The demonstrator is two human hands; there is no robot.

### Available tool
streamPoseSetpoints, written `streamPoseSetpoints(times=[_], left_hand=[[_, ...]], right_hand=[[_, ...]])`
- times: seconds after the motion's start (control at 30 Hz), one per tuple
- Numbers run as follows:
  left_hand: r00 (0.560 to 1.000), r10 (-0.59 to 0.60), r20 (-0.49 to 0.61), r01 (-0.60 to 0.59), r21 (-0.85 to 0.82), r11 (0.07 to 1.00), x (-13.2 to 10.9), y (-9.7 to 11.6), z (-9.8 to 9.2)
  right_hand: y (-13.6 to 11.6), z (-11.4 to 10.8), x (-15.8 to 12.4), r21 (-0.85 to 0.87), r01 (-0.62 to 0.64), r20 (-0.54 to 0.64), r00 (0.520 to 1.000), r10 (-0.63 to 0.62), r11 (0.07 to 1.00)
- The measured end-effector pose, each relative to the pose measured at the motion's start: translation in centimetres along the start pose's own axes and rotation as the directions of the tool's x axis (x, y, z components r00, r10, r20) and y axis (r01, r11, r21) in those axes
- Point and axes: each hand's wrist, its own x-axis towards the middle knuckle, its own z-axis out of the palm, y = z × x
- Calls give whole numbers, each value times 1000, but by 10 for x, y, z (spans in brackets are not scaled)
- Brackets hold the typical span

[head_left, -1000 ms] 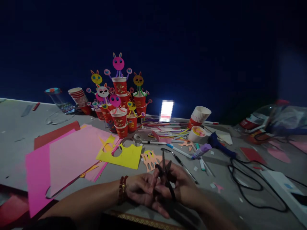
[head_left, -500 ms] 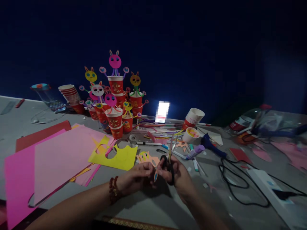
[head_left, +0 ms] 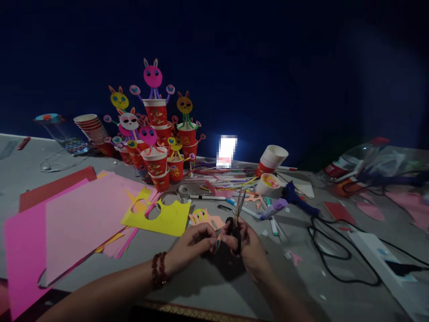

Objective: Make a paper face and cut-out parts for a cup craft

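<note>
My right hand (head_left: 250,243) is closed around the black handles of a pair of scissors (head_left: 240,208), whose blades point up and away from me. Its thumb and forefinger also pinch a small orange paper ear (head_left: 218,243) with a blue-green centre. At the other side of that ear, the fingertips of my left hand (head_left: 192,243) are drawn together on it. Just beyond both hands lie a peach paper offcut (head_left: 214,220) and a yellow paper face (head_left: 200,215). Yellow card with round cut-outs (head_left: 170,223) rests to their left.
Paper-cup figures (head_left: 157,112) stand stacked at the back left. Large pink sheets (head_left: 80,219) cover the left side. Behind my hands are pipe cleaners (head_left: 217,176), a purple glue stick (head_left: 275,208) and a blue glue gun (head_left: 298,199). A black cable (head_left: 315,255) coils at the right.
My left fingertips have closed in on the paper ear, which sits slightly higher and is more covered. The scissors stay in my right hand. The whole view has shifted a little.
</note>
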Motion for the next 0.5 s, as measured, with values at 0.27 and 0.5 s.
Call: streamPoseSetpoints(times=[0.27,0.5], left_hand=[[999,36,-30,-34,67,997,1,1,2],[991,135,-24,-130,148,980,-1,10,-1]], right_hand=[[10,-3,3,-43,17,10,1000,-17,999],[13,-22,-19,-257,-96,278,946,169,961]])
